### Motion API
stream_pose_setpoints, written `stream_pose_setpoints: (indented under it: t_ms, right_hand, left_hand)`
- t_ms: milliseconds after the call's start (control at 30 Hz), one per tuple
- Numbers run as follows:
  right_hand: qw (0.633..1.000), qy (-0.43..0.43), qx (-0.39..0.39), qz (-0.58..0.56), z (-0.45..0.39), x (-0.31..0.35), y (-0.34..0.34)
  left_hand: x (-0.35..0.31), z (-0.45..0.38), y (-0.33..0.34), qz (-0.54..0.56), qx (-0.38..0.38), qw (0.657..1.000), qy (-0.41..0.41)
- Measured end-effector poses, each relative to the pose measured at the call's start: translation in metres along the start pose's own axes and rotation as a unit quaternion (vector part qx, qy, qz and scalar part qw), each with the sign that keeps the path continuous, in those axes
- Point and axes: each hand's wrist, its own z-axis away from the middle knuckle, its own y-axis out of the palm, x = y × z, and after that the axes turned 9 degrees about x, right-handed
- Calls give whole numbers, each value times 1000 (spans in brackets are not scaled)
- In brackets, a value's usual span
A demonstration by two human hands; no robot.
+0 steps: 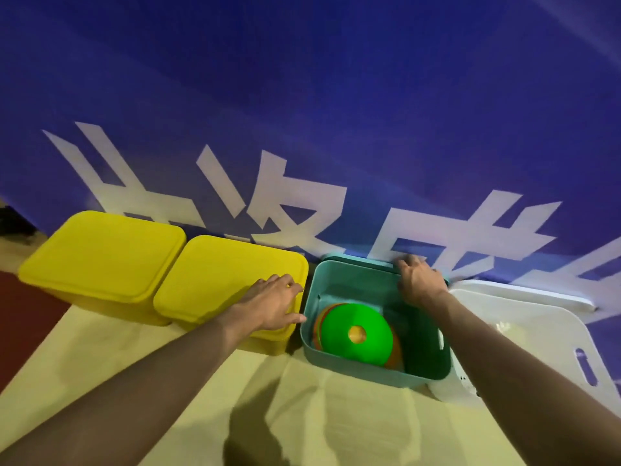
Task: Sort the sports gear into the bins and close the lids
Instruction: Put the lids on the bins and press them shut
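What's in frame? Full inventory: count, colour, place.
yellow bins: 2, yellow, far left and left of centre, side by side, lids on
teal bin: 1, teal, right of centre, lid off
teal lid: 1, teal, behind the teal bin
disc cones: stack, green on top, orange beneath, inside the teal bin; count unclear
white bin: 1, white, far right, lid on
banner: 1, blue with white characters, behind the bins
left hand: 1, flat on the nearer yellow lid
right hand: 1, grips the teal lid's edge

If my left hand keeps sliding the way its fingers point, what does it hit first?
Most likely the near left wall of the open teal plastic bin. The left hand lies flat on the nearer yellow lid, fingertips already at that lid's right edge, though the gap between bins is hard to judge.
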Motion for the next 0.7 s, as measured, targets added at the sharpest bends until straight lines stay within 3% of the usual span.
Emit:
stream_pose_setpoints:
  t_ms: [233,467,700]
  right_hand:
    - [996,46,-70,6,-8,15,17]
    - [991,22,-112,73,-1,7,2]
    - [965,-33,-261,15,25,-3,-19]
  left_hand:
    - [14,6,-7,-10,22,1000,-4]
    - [17,-4,-9,-15,15,999,28]
    - [19,-13,-25,21,-92,993,67]
